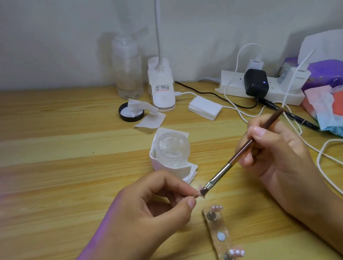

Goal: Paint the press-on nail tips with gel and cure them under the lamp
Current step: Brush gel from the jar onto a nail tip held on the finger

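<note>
My left hand (pixel 152 204) pinches a small pink nail tip (pixel 197 193) between thumb and forefinger above the wooden table (pixel 45 165). My right hand (pixel 276 153) grips a brown-handled brush (pixel 240 151), and its bristles touch the held tip. An open clear gel jar (pixel 172 150) stands just behind on folded white paper. A clear holder strip (pixel 226 254) at the lower right carries three pink-and-white nail tips (pixel 237 252) on its pegs. The white gooseneck lamp (pixel 161 89) stands at the back.
A clear bottle (pixel 128 69) stands left of the lamp. A black lid (pixel 131 112) with wipes and a stack of white pads (pixel 204 107) lie behind the jar. A power strip (pixel 262 89), cables, a black pen and tissue packs fill the back right.
</note>
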Demonstrator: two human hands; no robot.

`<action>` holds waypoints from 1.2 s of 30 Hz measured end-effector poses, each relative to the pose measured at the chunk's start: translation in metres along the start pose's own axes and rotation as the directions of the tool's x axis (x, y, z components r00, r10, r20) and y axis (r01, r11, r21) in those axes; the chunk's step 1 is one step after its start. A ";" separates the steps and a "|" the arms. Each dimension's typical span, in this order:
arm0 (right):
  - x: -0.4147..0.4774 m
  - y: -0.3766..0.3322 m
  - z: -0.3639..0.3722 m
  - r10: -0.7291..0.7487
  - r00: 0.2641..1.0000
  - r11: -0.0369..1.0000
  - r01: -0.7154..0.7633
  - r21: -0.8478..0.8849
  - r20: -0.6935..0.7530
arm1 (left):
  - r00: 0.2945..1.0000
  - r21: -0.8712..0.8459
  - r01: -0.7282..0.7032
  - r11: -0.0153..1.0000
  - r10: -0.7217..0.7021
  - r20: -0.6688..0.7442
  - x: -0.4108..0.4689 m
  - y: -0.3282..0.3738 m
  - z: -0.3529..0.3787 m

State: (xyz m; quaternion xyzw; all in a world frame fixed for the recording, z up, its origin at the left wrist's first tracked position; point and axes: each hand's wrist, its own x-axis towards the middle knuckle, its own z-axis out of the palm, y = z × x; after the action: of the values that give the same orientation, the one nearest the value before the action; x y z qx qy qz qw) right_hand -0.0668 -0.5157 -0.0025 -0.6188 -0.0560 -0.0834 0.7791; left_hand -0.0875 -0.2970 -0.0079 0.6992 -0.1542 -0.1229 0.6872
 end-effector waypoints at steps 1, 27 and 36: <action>0.000 0.000 0.000 0.004 1.000 1.000 -0.004 -0.019 0.006 | 1.000 -0.005 0.001 1.000 -0.001 0.000 0.000 0.000 0.000; 0.002 0.000 -0.002 0.013 1.000 0.996 -0.011 0.086 -0.016 | 0.999 -0.042 0.033 0.999 -0.032 0.021 -0.001 -0.002 -0.002; 0.001 0.000 0.001 0.012 1.000 0.999 -0.013 0.037 0.026 | 0.999 -0.062 0.040 0.997 -0.039 0.026 -0.001 -0.004 -0.002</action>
State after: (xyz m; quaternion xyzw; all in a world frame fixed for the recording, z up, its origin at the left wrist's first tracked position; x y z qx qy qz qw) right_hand -0.0652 -0.5144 -0.0023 -0.6055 -0.0639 -0.0693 0.7902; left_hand -0.0869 -0.2946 -0.0117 0.6786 -0.1448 -0.1499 0.7043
